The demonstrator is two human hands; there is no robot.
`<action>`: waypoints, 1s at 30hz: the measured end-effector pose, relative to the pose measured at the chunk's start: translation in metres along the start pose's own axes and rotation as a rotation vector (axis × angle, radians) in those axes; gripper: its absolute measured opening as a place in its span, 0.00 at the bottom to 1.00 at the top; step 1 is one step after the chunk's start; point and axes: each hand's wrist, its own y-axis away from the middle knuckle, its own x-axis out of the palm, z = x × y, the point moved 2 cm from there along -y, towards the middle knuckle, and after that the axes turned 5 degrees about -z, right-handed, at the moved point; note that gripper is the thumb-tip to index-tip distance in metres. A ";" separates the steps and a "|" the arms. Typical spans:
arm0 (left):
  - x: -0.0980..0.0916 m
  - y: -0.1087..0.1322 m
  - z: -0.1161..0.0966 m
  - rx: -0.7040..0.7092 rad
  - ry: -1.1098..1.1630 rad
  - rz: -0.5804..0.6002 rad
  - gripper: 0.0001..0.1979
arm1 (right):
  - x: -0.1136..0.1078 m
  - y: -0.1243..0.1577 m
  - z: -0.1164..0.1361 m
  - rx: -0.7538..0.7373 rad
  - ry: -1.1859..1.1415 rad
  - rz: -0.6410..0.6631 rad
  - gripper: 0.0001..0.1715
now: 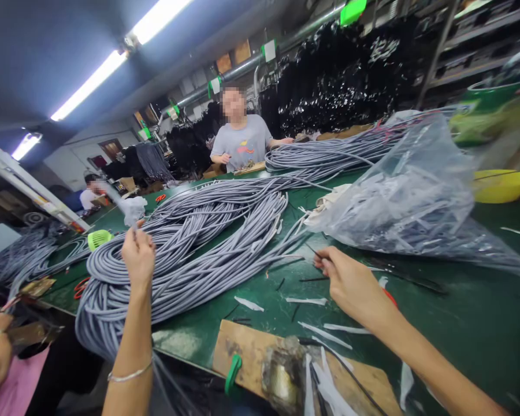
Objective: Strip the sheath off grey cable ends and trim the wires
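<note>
At left, left hand (pixel 138 254): grip closed on whitish translucent plastic (pixel 134 210), raised over grey cable coils (pixel 199 289). Coils run from near left toward far right on green surface (pixel 472 329). Right of centre, right hand (pixel 346 283): grip pinched on thin dark strand (pixel 312 250), near the clear bag (pixel 407 202) at right.

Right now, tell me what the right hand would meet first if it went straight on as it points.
The right hand would probably meet the grey cables first, though its height above the table is unclear.
</note>
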 end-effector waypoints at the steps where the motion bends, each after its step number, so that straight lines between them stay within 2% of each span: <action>1: 0.009 0.009 -0.016 0.025 0.123 0.117 0.17 | -0.002 0.000 0.003 0.028 -0.057 -0.048 0.10; 3: 0.034 0.037 -0.052 0.116 0.248 0.458 0.15 | -0.007 0.002 0.008 0.119 -0.230 -0.140 0.06; 5: 0.059 0.075 -0.083 0.196 0.318 0.785 0.14 | -0.012 0.004 0.013 0.226 -0.431 -0.187 0.10; 8: 0.087 0.124 -0.113 0.273 0.425 1.033 0.12 | -0.019 0.007 0.020 0.323 -0.627 -0.204 0.16; 9: 0.093 0.135 -0.117 0.306 0.447 1.071 0.11 | -0.021 0.008 0.022 0.347 -0.661 -0.219 0.17; 12: 0.102 0.151 -0.116 0.348 0.449 1.059 0.11 | -0.023 0.009 0.023 0.412 -0.722 -0.244 0.19; 17: 0.097 0.156 -0.107 0.359 0.439 1.022 0.10 | -0.018 0.010 0.022 0.447 -0.806 -0.209 0.22; 24: 0.089 0.172 -0.102 0.187 0.454 0.882 0.11 | -0.005 0.014 0.019 0.551 -0.924 -0.222 0.23; 30: 0.090 0.178 -0.098 0.082 0.495 0.873 0.11 | 0.004 0.017 0.026 0.518 -0.909 -0.185 0.23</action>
